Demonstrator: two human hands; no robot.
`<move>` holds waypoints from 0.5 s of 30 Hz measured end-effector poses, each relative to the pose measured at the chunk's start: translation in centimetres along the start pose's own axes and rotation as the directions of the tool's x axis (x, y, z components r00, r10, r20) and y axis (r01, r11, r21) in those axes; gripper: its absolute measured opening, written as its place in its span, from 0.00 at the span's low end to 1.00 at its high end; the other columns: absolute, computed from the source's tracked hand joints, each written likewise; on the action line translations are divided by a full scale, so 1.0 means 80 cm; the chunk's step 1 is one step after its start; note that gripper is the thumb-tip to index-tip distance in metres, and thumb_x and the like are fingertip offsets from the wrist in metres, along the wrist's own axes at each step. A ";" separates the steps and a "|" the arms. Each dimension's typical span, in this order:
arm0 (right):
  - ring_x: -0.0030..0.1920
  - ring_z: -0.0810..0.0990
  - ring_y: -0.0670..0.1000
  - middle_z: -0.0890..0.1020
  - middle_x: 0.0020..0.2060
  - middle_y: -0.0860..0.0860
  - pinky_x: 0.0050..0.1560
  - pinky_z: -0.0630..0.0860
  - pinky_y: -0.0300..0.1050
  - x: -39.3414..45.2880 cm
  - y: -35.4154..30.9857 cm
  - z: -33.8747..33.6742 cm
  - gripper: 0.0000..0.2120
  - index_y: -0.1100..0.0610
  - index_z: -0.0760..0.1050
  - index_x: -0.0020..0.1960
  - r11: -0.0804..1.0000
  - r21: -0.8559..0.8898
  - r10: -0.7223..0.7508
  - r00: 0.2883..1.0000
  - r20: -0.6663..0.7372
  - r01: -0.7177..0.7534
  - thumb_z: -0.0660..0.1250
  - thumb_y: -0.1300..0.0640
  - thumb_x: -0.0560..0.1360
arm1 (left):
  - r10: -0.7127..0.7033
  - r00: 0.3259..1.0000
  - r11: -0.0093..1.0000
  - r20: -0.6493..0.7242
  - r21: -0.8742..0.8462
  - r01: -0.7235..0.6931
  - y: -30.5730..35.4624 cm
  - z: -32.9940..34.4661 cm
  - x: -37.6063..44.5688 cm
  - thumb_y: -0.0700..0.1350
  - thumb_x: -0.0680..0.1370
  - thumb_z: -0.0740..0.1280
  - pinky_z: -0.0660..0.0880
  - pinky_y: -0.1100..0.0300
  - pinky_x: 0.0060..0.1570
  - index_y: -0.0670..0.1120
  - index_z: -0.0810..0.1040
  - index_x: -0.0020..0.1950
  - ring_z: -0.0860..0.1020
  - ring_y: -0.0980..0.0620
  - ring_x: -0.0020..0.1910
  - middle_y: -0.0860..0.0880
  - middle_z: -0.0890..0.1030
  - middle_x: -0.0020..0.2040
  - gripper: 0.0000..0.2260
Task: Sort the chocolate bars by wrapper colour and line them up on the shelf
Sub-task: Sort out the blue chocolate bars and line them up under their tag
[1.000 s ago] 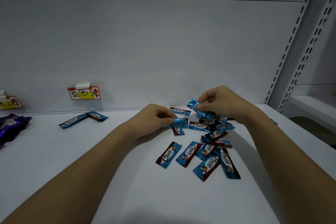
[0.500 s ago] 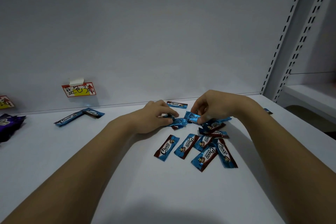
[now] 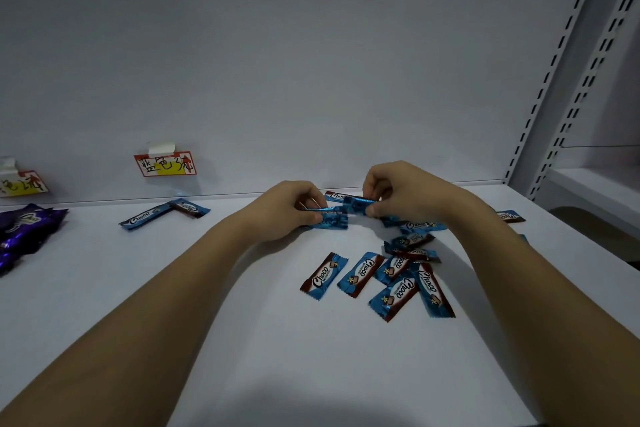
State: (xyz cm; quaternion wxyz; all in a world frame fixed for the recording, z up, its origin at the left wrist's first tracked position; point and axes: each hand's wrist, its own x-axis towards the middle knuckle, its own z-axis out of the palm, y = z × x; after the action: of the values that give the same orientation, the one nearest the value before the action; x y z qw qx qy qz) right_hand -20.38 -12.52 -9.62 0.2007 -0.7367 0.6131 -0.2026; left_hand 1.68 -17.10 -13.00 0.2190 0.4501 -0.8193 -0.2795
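Head view shows the left hand (image 3: 287,210) and right hand (image 3: 398,191) each pinching a shiny blue foil chocolate bar (image 3: 360,205) behind the loose blue pile (image 3: 398,274), gathering likely continues, next lining them beside the handwritten red-and-yellow label (image 3: 165,164).

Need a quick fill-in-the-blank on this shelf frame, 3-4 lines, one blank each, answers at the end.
1. The left hand and the right hand each pinch a bar in a ____ wrapper.
2. The bag at the far left of the shelf is ____ in colour.
3. Below the red-bordered label, ____ blue bars lie end to end.
4. The brand word printed on the loose bars reads ____.

Answers: blue; purple; two; Choco
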 end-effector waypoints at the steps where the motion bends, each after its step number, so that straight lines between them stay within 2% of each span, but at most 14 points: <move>1: 0.45 0.80 0.51 0.81 0.45 0.49 0.49 0.79 0.47 0.001 0.000 0.001 0.08 0.52 0.76 0.49 0.998 0.063 -0.017 0.999 -0.051 0.020 0.73 0.61 0.73 | -0.009 0.999 1.000 -0.032 -0.028 0.008 0.000 -0.001 -0.001 0.41 0.78 0.68 0.74 0.71 0.37 0.51 0.77 0.53 0.79 0.55 0.46 0.54 0.80 0.48 0.06; 5: 0.45 0.81 0.47 0.82 0.44 0.47 0.45 0.77 0.41 0.002 -0.003 0.008 0.08 0.52 0.79 0.54 0.972 0.224 -0.025 0.976 -0.214 0.075 0.70 0.60 0.76 | -0.024 0.984 0.984 -0.177 -0.179 -0.009 0.010 -0.013 -0.004 0.37 0.79 0.66 0.80 0.62 0.41 0.50 0.78 0.58 0.81 0.52 0.45 0.54 0.80 0.50 0.11; 7: 0.45 0.82 0.47 0.83 0.45 0.47 0.44 0.76 0.39 0.000 -0.010 0.011 0.07 0.52 0.79 0.54 0.948 0.301 -0.025 0.969 -0.248 0.102 0.68 0.60 0.77 | -0.028 0.963 0.965 -0.266 -0.259 -0.043 0.017 -0.024 -0.009 0.37 0.79 0.66 0.80 0.63 0.42 0.48 0.79 0.59 0.82 0.52 0.45 0.51 0.81 0.52 0.12; 9: 0.46 0.83 0.49 0.84 0.46 0.50 0.42 0.79 0.41 -0.005 -0.020 0.015 0.06 0.52 0.78 0.54 0.913 0.388 -0.021 0.966 -0.256 0.123 0.67 0.59 0.78 | -0.058 0.940 0.936 -0.335 -0.345 -0.065 0.023 -0.036 -0.020 0.36 0.79 0.66 0.80 0.64 0.42 0.47 0.79 0.60 0.83 0.53 0.44 0.49 0.81 0.53 0.12; 12: 0.46 0.83 0.55 0.83 0.47 0.54 0.43 0.83 0.50 -0.007 -0.038 0.022 0.05 0.51 0.77 0.53 0.874 0.461 -0.020 0.960 -0.279 0.152 0.65 0.59 0.80 | -0.095 0.927 0.908 -0.364 -0.412 -0.068 0.018 -0.054 -0.044 0.35 0.79 0.66 0.80 0.65 0.43 0.45 0.78 0.62 0.83 0.53 0.43 0.47 0.81 0.52 0.13; 15: 0.46 0.82 0.56 0.81 0.49 0.58 0.45 0.83 0.48 -0.002 -0.060 0.034 0.08 0.50 0.77 0.54 0.877 0.455 -0.040 0.967 -0.253 0.155 0.63 0.60 0.80 | -0.131 0.925 0.930 -0.358 -0.368 -0.010 -0.008 -0.081 -0.076 0.36 0.79 0.66 0.78 0.68 0.37 0.49 0.79 0.58 0.82 0.54 0.42 0.49 0.83 0.49 0.12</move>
State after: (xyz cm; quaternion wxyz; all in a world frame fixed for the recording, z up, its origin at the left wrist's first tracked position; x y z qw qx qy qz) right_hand -14.99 -11.43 -9.32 0.2887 -0.6666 0.5269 -0.4413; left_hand 9.06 -13.85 -9.21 0.4424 0.4726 -0.6816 -0.3411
